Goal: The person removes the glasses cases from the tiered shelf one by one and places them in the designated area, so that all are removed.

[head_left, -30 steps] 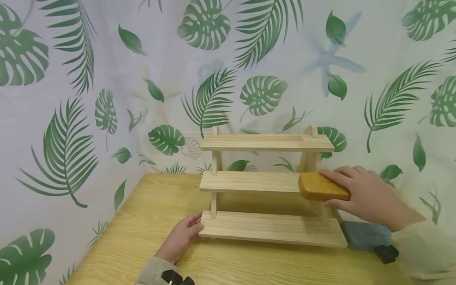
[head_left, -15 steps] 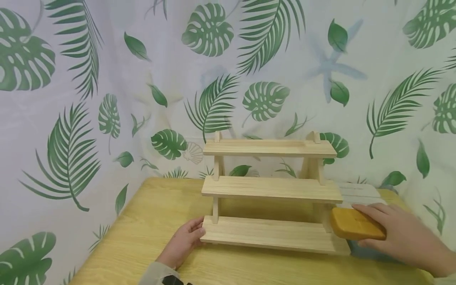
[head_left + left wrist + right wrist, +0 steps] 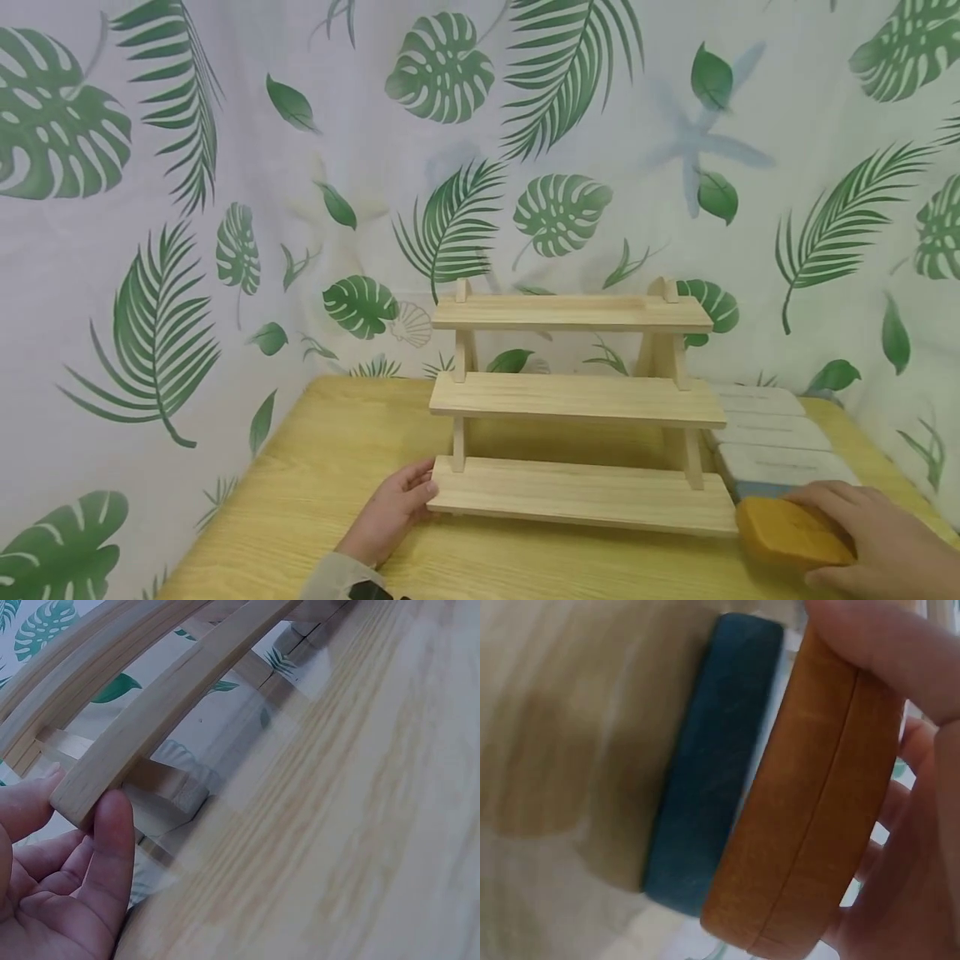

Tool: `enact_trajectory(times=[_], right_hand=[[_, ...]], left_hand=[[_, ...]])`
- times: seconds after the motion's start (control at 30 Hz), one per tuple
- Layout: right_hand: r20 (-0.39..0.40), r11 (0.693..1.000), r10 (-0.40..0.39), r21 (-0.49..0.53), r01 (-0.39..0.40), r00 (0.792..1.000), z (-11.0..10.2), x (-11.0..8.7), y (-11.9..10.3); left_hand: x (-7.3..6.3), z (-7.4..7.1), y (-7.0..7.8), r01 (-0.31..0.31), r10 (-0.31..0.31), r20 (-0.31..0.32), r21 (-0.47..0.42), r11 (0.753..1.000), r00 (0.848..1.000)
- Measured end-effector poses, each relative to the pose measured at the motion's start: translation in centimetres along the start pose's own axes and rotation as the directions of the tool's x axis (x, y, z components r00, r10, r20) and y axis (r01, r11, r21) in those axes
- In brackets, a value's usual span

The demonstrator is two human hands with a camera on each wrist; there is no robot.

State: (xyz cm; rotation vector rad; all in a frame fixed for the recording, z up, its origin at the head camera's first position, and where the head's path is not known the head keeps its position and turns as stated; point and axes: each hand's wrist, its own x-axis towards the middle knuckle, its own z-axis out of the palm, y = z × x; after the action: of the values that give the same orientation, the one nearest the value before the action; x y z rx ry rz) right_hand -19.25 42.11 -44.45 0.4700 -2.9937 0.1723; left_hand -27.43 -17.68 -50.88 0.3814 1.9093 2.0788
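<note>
A three-tier wooden display stand [image 3: 577,400] is on the table. My left hand [image 3: 393,508] pinches the left end of its bottom shelf. In the left wrist view the thumb is on one side of the board end [image 3: 82,795] and a finger on the other. My right hand [image 3: 881,533] grips a mustard-yellow rounded case [image 3: 791,533] beside the right end of the bottom shelf. A seam runs along the case's side in the right wrist view. There, a dark blue case [image 3: 712,765] lies on the table, just past the yellow one.
Several whitish flat boxes [image 3: 783,460] lie in a row right of the stand, with a blue edge at the nearest. Behind the wood-grain table [image 3: 360,425] hangs a leaf-print curtain [image 3: 622,125], which also closes off the left side.
My right hand has carried the yellow case from in front of the middle shelf's right end down and to the right, uncovering the whitish boxes. My left hand keeps its hold.
</note>
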Motion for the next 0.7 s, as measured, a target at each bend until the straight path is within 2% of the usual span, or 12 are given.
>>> enact_trajectory(times=[0.17,0.33,0.53,0.7], right_hand=[[-0.024,1.0,0.019,0.0,-0.019,1.0,0.8,-1.0,0.9],[0.013,0.997,0.058,-0.054,-0.058,0.998,0.8,-1.1,1.3],[-0.016,0.999,-0.032,-0.031,0.031,0.999,1.9,-1.6,2.0],[-0.031,0.997,-0.051,-0.051,0.049,0.998,2.9,-1.8,2.6]], left_hand=[[0.3,0.0,0.2,-0.005,0.005,0.006,0.004,1.0,1.0],[0.8,-0.1,0.7,-0.019,0.019,-0.002,0.028,0.999,1.0],[0.7,0.2,0.9,-0.019,0.019,0.003,0.034,0.999,1.0],[0.8,0.3,1.1,-0.012,0.012,0.0,0.018,1.0,1.0]])
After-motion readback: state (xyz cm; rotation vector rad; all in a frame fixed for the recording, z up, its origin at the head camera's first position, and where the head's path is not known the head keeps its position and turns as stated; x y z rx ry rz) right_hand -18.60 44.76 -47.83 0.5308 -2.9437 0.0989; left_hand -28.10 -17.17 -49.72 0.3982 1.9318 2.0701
